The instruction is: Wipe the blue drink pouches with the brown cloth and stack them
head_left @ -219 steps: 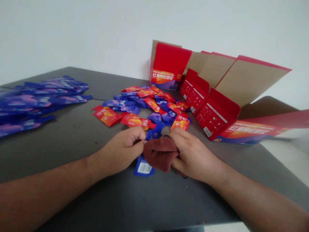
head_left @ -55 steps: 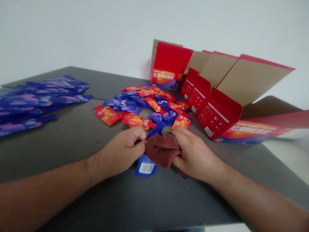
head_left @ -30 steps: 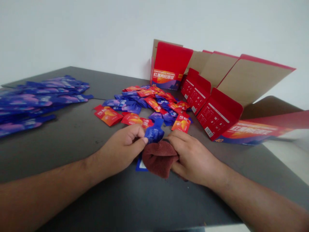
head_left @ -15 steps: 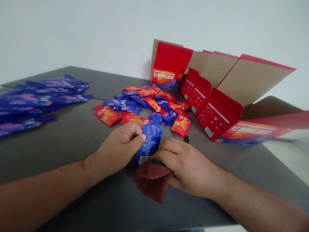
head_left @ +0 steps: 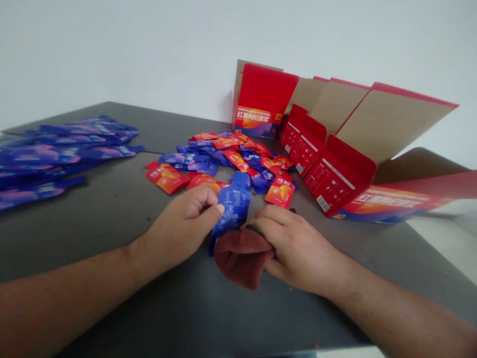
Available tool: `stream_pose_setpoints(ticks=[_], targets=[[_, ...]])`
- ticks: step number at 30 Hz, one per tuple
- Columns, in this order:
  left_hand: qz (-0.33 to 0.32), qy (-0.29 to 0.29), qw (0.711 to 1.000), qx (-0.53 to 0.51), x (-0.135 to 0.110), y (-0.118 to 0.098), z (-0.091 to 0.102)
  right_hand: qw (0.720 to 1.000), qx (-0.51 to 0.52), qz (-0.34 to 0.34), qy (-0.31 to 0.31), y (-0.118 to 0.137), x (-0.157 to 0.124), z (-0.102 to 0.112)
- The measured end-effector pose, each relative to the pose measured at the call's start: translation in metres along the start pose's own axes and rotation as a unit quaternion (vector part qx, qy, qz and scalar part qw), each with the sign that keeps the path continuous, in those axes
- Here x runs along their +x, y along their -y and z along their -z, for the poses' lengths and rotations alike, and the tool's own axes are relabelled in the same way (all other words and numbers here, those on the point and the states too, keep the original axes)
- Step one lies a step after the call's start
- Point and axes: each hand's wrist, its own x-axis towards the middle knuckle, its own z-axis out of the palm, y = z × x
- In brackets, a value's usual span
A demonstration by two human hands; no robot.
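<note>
My left hand (head_left: pixel 182 224) pinches a blue foil sachet (head_left: pixel 233 211) by its side, between thumb and fingers. The sachet stands tilted on the table, its printed back and spout upward, and its lower corner reaches the cloth. My right hand (head_left: pixel 298 253) grips a maroon terry cloth (head_left: pixel 243 258), which hangs bunched beneath the fingers, just right of the sachet's lower end.
A loose spread of red and blue sachets (head_left: pixel 231 161) lies just beyond my hands on the dark table (head_left: pixel 97 219). A heap of blue sachets (head_left: pixel 63 154) lies far left. Open red cartons (head_left: pixel 337 174) and flattened cardboard stand at right against the white wall (head_left: pixel 112 54).
The sachet, earlier flat under the cloth, is now raised and uncovered in my left hand. The cloth has moved off it toward me and to the right.
</note>
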Motion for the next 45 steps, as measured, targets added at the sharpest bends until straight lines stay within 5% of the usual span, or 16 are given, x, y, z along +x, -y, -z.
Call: stream_pose_setpoints(ticks=[6,12,17,21,26,31,45], targets=[[-0.008,0.014,1.0,-0.002,-0.001,-0.001,0.0,0.999,0.014,0.024,0.034,-0.001,0.0,0.0],[0.007,0.03,1.0,0.007,-0.003,-0.001,0.0,0.998,-0.007,-0.04,-0.042,-0.004,-0.001,-0.001],[0.001,0.04,0.999,0.019,-0.004,-0.001,-0.001,1.0,0.005,-0.001,0.007,-0.003,-0.001,-0.001],[0.002,0.052,0.999,0.016,-0.005,0.0,-0.002,0.997,-0.006,-0.055,-0.061,-0.006,-0.001,0.0],[-0.004,0.073,0.997,0.002,-0.006,0.003,-0.003,0.999,0.007,-0.029,-0.023,-0.007,-0.001,-0.001],[0.011,0.083,0.996,-0.002,-0.007,0.002,-0.002,0.992,-0.001,-0.076,-0.097,-0.009,0.001,0.002],[-0.001,0.114,0.993,-0.015,-0.009,-0.001,-0.003,0.988,0.013,-0.085,-0.128,-0.015,0.003,0.006]])
